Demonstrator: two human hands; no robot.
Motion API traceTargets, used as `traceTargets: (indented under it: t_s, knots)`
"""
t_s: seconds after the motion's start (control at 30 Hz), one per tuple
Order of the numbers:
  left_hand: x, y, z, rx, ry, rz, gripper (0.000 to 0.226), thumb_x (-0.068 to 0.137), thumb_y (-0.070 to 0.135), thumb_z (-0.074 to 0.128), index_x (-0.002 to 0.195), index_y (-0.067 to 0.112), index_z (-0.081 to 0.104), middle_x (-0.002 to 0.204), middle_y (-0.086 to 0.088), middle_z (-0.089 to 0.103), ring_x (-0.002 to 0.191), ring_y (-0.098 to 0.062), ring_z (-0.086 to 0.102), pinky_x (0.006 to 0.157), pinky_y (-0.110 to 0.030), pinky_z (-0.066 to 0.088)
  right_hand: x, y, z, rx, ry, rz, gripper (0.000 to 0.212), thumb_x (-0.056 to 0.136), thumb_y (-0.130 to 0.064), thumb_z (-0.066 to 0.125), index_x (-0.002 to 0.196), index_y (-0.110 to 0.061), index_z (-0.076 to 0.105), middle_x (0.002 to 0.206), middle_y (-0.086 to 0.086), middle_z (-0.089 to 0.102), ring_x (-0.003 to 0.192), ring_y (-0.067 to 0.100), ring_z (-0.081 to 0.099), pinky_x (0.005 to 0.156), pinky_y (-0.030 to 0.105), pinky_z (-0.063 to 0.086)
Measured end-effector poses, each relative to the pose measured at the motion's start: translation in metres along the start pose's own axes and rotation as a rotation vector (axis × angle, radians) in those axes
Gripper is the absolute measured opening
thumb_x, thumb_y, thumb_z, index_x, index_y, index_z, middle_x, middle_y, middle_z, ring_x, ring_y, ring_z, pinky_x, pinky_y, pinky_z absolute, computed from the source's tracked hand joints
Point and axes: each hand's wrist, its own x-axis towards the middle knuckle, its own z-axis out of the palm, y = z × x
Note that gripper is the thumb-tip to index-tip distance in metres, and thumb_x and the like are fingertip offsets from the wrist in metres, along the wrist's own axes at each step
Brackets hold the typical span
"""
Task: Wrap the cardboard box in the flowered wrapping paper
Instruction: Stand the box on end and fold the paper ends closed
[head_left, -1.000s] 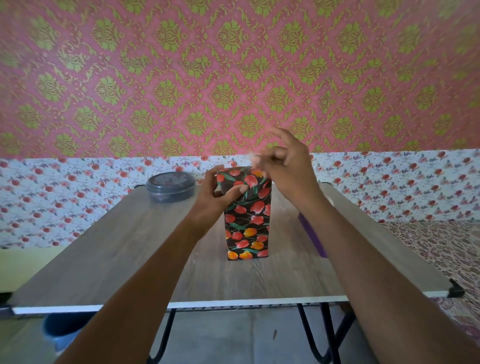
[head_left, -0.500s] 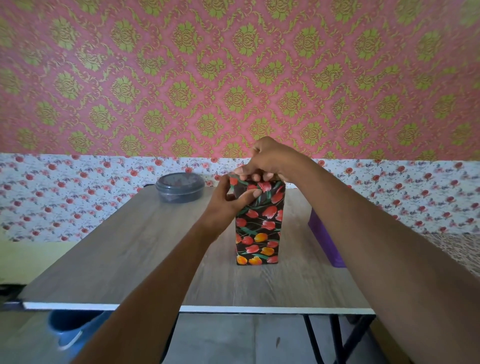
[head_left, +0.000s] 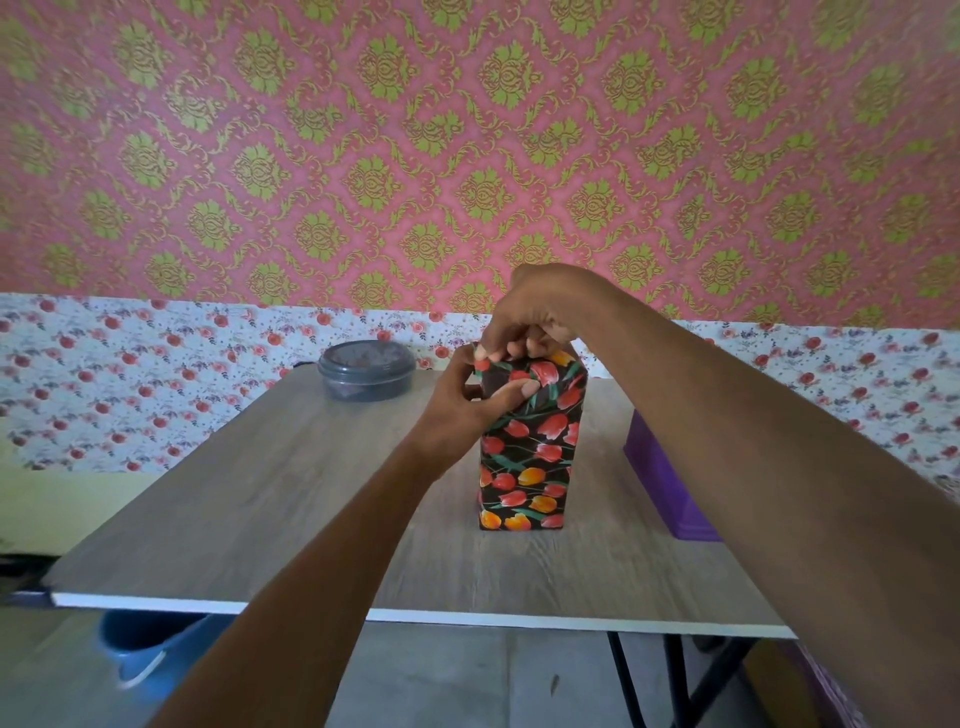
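A tall box covered in black wrapping paper with red and orange tulips (head_left: 524, 467) stands upright in the middle of the wooden table (head_left: 260, 493). My left hand (head_left: 470, 402) grips the box's upper left side, thumb pressed across the folded paper near the top. My right hand (head_left: 530, 317) sits on top of the box, its fingers curled down and pinching the paper flap at the top edge. The cardboard itself is hidden under the paper.
A round grey lidded container (head_left: 366, 369) sits at the table's far left. A purple box (head_left: 670, 483) lies to the right of the wrapped box, partly behind my right forearm. A blue bucket (head_left: 140, 649) stands under the table's near left edge.
My right hand came down from above the box onto its top and closed its fingers on the paper flap. The left hand stayed on the upper left side.
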Motion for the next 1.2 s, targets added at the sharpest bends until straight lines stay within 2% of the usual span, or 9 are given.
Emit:
traceTargets:
  t_s: [0.3, 0.47, 0.57, 0.67, 0.77, 0.83, 0.93, 1.13, 1.2]
  knots:
    - [0.0, 0.002, 0.001, 0.038, 0.024, 0.036, 0.053, 0.071, 0.062, 0.083, 0.114, 0.05, 0.054, 0.113, 0.021, 0.066, 0.106, -0.011, 0.065, 0.077, -0.025, 0.06, -0.002, -0.011, -0.006, -0.137, -0.039, 0.042, 0.014, 0.086, -0.008, 0.081, 0.088, 0.002, 0.072, 0.069, 0.009, 0.075, 0.056, 0.011, 0.071, 0.063, 0.015, 0.056]
    - [-0.001, 0.004, 0.004, 0.054, 0.016, 0.048, 0.056, 0.07, 0.064, 0.083, 0.115, 0.048, 0.054, 0.11, 0.025, 0.067, 0.103, -0.003, 0.067, 0.079, -0.025, 0.06, -0.002, -0.021, -0.006, -0.264, -0.017, 0.117, 0.052, 0.081, -0.022, 0.087, 0.118, 0.004, 0.061, 0.068, 0.008, 0.076, 0.049, 0.007, 0.068, 0.053, 0.012, 0.049]
    - [-0.001, 0.005, 0.003, 0.014, 0.028, 0.037, 0.054, 0.069, 0.062, 0.083, 0.112, 0.048, 0.055, 0.109, 0.021, 0.069, 0.102, -0.006, 0.069, 0.073, -0.022, 0.06, -0.002, -0.02, -0.009, -0.418, 0.062, 0.145, 0.068, 0.073, -0.046, 0.09, 0.112, -0.005, 0.052, 0.063, 0.003, 0.069, 0.042, 0.011, 0.055, 0.047, 0.019, 0.044]
    - [-0.001, 0.004, 0.001, -0.002, 0.029, 0.026, 0.056, 0.068, 0.063, 0.083, 0.113, 0.051, 0.053, 0.122, 0.011, 0.064, 0.109, -0.014, 0.066, 0.076, -0.027, 0.061, -0.007, -0.008, -0.009, -0.474, 0.057, 0.099, 0.055, 0.079, -0.056, 0.079, 0.103, -0.018, 0.047, 0.089, -0.001, 0.052, 0.063, 0.015, 0.047, 0.06, 0.026, 0.042]
    - [-0.002, 0.004, 0.003, -0.028, 0.024, 0.045, 0.058, 0.07, 0.059, 0.084, 0.117, 0.05, 0.053, 0.121, 0.013, 0.063, 0.101, -0.007, 0.068, 0.071, -0.022, 0.059, -0.009, 0.008, -0.001, -0.396, 0.134, 0.068, 0.043, 0.077, -0.053, 0.075, 0.089, -0.021, 0.049, 0.089, -0.006, 0.043, 0.072, 0.013, 0.049, 0.051, 0.024, 0.042]
    - [0.0, 0.003, 0.006, -0.006, 0.035, 0.063, 0.063, 0.072, 0.057, 0.085, 0.125, 0.044, 0.053, 0.121, 0.011, 0.063, 0.1, -0.006, 0.068, 0.073, -0.023, 0.06, -0.009, 0.013, 0.007, -0.317, 0.222, 0.091, 0.081, 0.057, -0.054, 0.08, 0.117, -0.01, 0.047, 0.105, 0.005, 0.055, 0.083, 0.023, 0.063, 0.051, 0.029, 0.052]
    - [0.001, 0.001, 0.007, -0.003, 0.044, 0.063, 0.068, 0.074, 0.053, 0.086, 0.131, 0.037, 0.051, 0.124, 0.007, 0.062, 0.106, -0.011, 0.065, 0.074, -0.021, 0.059, -0.002, 0.011, 0.018, -0.238, 0.192, 0.133, 0.147, 0.044, -0.053, 0.079, 0.158, -0.017, -0.006, 0.142, 0.017, 0.051, 0.126, 0.042, 0.055, 0.099, 0.057, 0.052]
    - [-0.001, 0.001, 0.005, -0.059, 0.018, 0.06, 0.058, 0.078, 0.042, 0.087, 0.124, 0.033, 0.053, 0.114, 0.011, 0.066, 0.099, 0.0, 0.069, 0.072, -0.021, 0.059, 0.009, 0.017, 0.027, -0.455, 0.254, 0.129, 0.152, 0.05, -0.067, 0.075, 0.157, -0.019, -0.021, 0.163, 0.021, 0.026, 0.148, 0.048, 0.025, 0.117, 0.062, 0.026]
    - [-0.002, 0.0, 0.004, -0.058, 0.024, 0.058, 0.06, 0.076, 0.046, 0.087, 0.124, 0.033, 0.053, 0.118, 0.006, 0.066, 0.102, -0.008, 0.07, 0.077, -0.027, 0.061, 0.007, 0.018, 0.025, -0.38, 0.237, 0.125, 0.145, 0.056, -0.063, 0.079, 0.159, -0.015, -0.011, 0.159, 0.02, 0.031, 0.142, 0.047, 0.034, 0.11, 0.059, 0.037]
